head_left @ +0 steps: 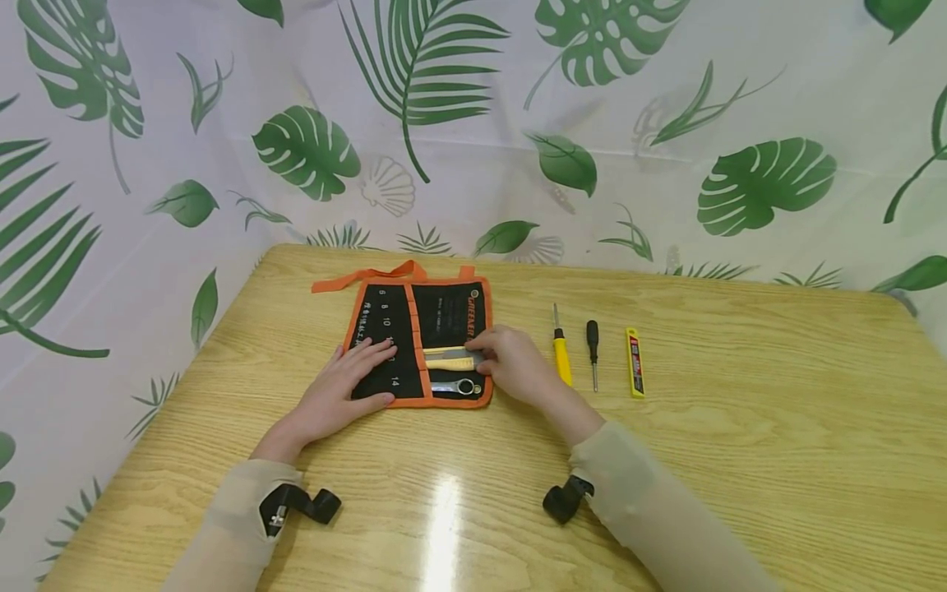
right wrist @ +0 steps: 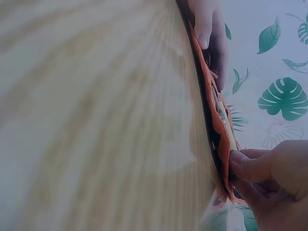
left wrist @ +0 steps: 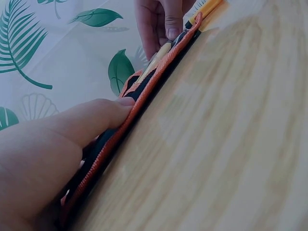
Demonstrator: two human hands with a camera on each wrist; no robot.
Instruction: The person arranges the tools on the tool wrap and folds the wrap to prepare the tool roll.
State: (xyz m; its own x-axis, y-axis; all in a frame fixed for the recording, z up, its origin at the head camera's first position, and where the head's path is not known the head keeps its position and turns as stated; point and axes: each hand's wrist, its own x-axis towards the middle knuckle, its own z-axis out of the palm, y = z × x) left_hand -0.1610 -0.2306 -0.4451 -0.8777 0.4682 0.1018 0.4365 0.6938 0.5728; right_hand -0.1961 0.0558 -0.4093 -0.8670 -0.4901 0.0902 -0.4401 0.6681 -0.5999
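Observation:
A black tool pouch (head_left: 444,316) with orange edging lies flat on the table. My left hand (head_left: 336,395) rests on its numbered pockets with fingers spread, and the thumb lies at the near edge, as the left wrist view also shows. My right hand (head_left: 518,366) pinches the grey end of a yellow utility knife (head_left: 449,363) between thumb and fingers. The other end of the knife is hidden in a pocket. In the pocket nearest me sits a wrench (head_left: 451,386), its ring end showing. The right wrist view shows the right thumb (right wrist: 245,163) against the knife.
To the right of the pouch lie a yellow-handled screwdriver (head_left: 562,358), a black-handled screwdriver (head_left: 593,345) and a flat yellow case (head_left: 635,362). An orange strap (head_left: 370,275) trails from the pouch's far side. A leaf-patterned cloth (head_left: 459,181) hangs behind the wooden table (head_left: 740,427).

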